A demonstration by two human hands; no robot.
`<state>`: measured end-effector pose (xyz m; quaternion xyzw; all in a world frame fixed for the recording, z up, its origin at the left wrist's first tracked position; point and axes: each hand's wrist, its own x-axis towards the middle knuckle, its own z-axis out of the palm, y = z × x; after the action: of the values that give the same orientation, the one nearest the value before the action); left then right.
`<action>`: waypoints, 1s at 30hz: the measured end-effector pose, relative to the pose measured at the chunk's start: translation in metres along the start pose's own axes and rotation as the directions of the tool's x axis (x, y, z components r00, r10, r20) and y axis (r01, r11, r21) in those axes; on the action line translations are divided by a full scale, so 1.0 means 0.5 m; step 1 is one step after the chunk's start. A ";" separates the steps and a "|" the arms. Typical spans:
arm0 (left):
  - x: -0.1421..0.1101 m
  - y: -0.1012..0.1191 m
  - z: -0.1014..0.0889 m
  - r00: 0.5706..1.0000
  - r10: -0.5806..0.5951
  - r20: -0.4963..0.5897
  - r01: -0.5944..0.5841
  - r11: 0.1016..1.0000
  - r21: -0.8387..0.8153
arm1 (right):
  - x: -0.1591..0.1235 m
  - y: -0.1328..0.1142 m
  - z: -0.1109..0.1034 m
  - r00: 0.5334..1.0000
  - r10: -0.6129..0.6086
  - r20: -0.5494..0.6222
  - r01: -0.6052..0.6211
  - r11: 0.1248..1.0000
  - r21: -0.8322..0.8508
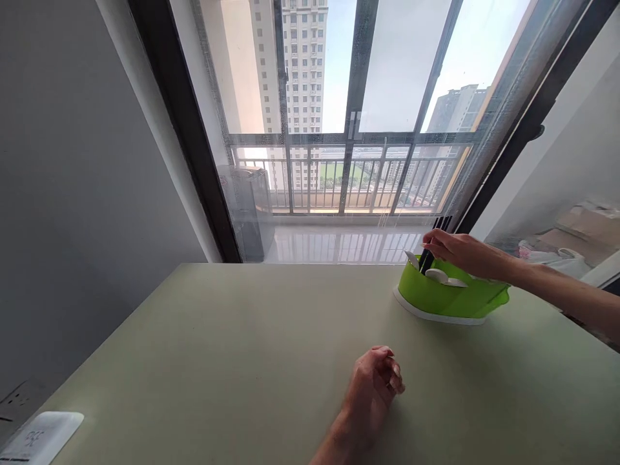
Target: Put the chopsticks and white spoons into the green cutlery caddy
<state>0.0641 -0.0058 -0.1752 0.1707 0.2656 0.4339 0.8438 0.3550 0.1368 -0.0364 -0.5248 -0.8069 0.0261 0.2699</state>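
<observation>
At the right, my right hand (448,248) is over a bright green utensil holder (436,300) with a white base. Its fingers are closed around a bundle of black chopsticks (426,261), whose lower ends stand inside the holder and whose upper ends show above the hand. White spoons (436,276) lean at the holder's near rim, and another pale handle pokes up at its left end. My left hand (375,384) rests on the table in front of the holder, fingers loosely curled and nothing in them.
The pale green tabletop (217,349) reaches to a large sliding window (353,129) with a balcony beyond. A white flat object (46,436) lies at the near left corner, by a wall socket (19,397). Cardboard boxes (586,226) and bags are at the far right.
</observation>
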 end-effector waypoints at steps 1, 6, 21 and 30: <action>0.000 0.001 0.000 1.000 -0.002 -0.002 0.002 1.000 0.000 | -0.002 0.010 -0.005 0.999 -0.019 0.039 0.020 1.000 -0.014; 0.001 0.001 0.000 1.000 0.009 0.015 -0.009 1.000 0.010 | -0.015 0.000 -0.029 0.999 -0.043 0.026 0.047 0.987 -0.156; -0.025 0.017 0.002 0.992 0.092 0.088 -0.078 0.985 -0.152 | -0.218 -0.385 0.254 0.829 -0.091 0.552 -0.370 0.652 0.662; -0.010 0.029 -0.017 0.999 0.026 0.020 -0.024 0.993 -0.116 | -0.229 -0.393 0.352 0.945 0.073 0.319 -0.303 0.562 0.770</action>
<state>0.0472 -0.0009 -0.1731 0.1295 0.2285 0.4573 0.8496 0.1448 -0.0073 -0.1692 -0.4194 -0.6718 0.4855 0.3703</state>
